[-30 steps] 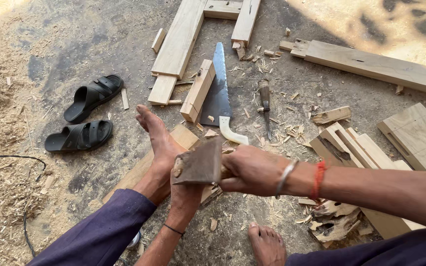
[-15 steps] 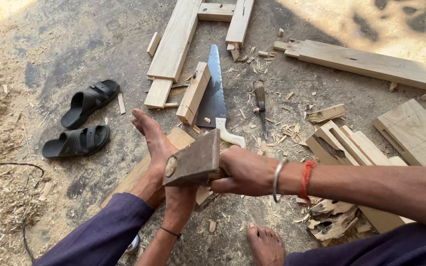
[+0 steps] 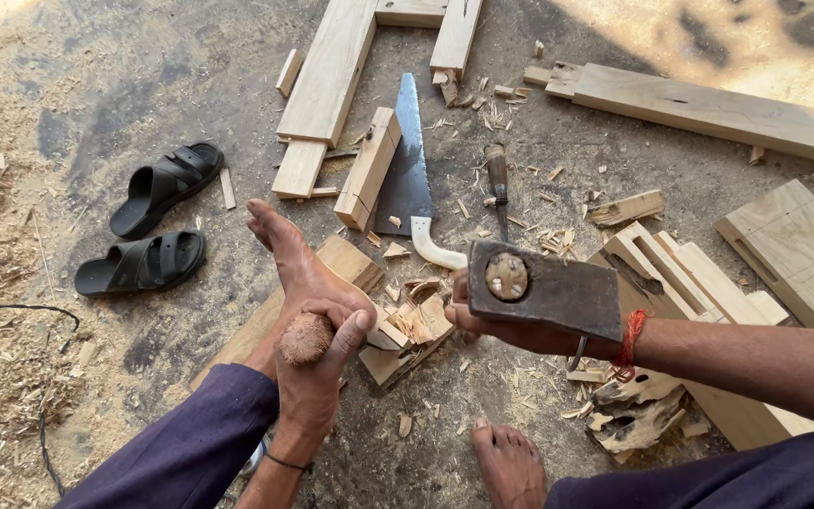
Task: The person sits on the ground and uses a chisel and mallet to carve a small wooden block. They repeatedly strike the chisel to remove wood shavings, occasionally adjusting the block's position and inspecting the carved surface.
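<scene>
Left hand (image 3: 317, 363): clenched around the rounded butt of a wooden handle (image 3: 305, 339), near centre, just beside a bare foot (image 3: 299, 259) pressed on a wooden block (image 3: 350, 259).

Right hand (image 3: 511, 325): closed on a dark iron tool head (image 3: 548, 287) with a wooden plug showing in its eye; held raised, right of centre. Red thread and a metal bangle are worn at the wrist.

Split wood piece (image 3: 407, 335): lying on the ground between the two hands, chips scattered around it.

Handsaw (image 3: 407, 174): laid flat beyond the hands, pale handle toward the near side, blade pointing far.

Short timber block (image 3: 367, 170): touching the saw's left edge.

Chisel (image 3: 496, 174): placed just right of the saw.

Pale planks (image 3: 332, 75): joined as a frame, far centre.

Long board (image 3: 718, 108): far right.

Notched timber pieces (image 3: 793, 250): stacked at right.

Black sandals (image 3: 153, 226): a pair, left of the foot, well apart from the hands.

Sawdust (image 3: 2, 368): heaped along the left edge.

Second bare foot (image 3: 511, 467): seen at the near edge.
</scene>
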